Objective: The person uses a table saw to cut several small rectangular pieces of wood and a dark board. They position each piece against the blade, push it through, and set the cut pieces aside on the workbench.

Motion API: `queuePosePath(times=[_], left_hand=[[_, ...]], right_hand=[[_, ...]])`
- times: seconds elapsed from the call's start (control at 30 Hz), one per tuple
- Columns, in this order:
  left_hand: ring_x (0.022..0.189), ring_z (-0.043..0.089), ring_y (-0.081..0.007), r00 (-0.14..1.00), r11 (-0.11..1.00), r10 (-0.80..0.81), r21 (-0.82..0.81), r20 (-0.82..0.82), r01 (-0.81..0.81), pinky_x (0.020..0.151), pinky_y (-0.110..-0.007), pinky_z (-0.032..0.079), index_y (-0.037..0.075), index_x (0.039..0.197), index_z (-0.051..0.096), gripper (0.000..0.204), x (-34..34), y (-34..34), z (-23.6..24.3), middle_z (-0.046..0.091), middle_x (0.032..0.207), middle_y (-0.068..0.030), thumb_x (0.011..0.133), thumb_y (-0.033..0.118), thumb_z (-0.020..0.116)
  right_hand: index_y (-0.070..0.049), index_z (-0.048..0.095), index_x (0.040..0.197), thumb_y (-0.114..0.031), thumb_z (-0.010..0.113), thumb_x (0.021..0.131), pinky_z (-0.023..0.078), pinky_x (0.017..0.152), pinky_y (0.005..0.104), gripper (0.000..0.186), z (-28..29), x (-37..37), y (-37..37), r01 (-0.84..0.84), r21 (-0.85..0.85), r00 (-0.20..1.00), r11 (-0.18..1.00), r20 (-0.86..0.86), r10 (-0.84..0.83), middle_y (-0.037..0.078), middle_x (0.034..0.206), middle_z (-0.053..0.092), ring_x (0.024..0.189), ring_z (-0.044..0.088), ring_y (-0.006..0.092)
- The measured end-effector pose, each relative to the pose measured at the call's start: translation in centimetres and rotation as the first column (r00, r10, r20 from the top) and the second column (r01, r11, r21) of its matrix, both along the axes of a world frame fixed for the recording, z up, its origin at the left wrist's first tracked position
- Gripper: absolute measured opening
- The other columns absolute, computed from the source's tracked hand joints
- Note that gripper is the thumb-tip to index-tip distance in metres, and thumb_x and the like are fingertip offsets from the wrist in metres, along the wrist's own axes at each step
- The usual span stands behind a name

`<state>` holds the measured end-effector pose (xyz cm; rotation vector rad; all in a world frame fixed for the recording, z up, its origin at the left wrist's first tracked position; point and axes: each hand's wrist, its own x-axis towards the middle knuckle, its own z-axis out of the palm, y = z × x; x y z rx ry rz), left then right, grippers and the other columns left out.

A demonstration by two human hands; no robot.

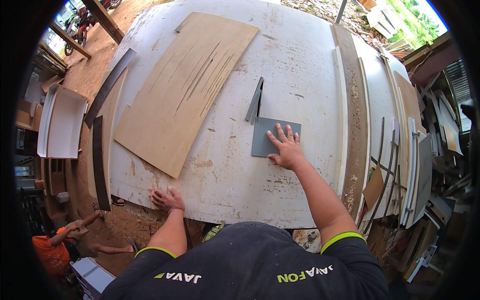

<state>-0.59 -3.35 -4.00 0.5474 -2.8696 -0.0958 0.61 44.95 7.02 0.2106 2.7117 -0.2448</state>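
My right hand [288, 150] lies flat with spread fingers on a small grey rectangular panel [263, 137]. The panel rests on a large white worktable [225, 185]. Just beyond its left corner, narrow dark grey strips [255, 101] lie together in a thin wedge. Down at the table's front edge, my left hand [168, 199] rests with its fingers apart and somewhat bent, holding nothing that I can see. Close above it is the near corner of a big plywood sheet [185, 90], which has long dark splits in its face.
Dark curved strips [101, 165] lie along the table's left side. A brown board [353, 115] and long thin strips run down the right side. Offcuts [445, 200] pile up farther right. A person in orange [52, 250] sits at the lower left, near a white box-shaped cabinet [62, 120].
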Motion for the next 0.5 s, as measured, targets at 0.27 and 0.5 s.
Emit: queuePosePath(times=[0.27,0.5], left_hand=[[0.149,0.033,-0.042,1.0,1.0,-0.02,-0.004,-0.018,0.02,0.119,-0.058,0.026,0.013,0.156,0.038,0.069,0.0,0.0,0.2,0.037,0.163,-0.019,0.095,0.037,0.058],[0.148,0.035,-0.0416,1.0,1.0,0.0,-0.01,0.014,0.0,0.12,-0.058,0.026,0.012,0.155,0.04,0.067,0.0,0.2,0.4,0.038,0.162,-0.0197,0.095,0.036,0.058]], right_hand=[[-0.035,0.026,0.166,-0.053,0.072,0.092,0.012,0.127,0.0614,0.09,0.0,-0.8,0.7,-0.004,0.004,1.0,1.0,-0.013,0.004,0.009,0.176,0.01,0.161,0.006,0.0405],[-0.036,0.026,0.166,-0.053,0.072,0.092,0.012,0.128,0.0611,0.089,0.1,-1.5,1.0,0.004,-0.001,1.0,1.0,-0.013,-0.004,0.008,0.176,0.01,0.161,0.006,0.0405]])
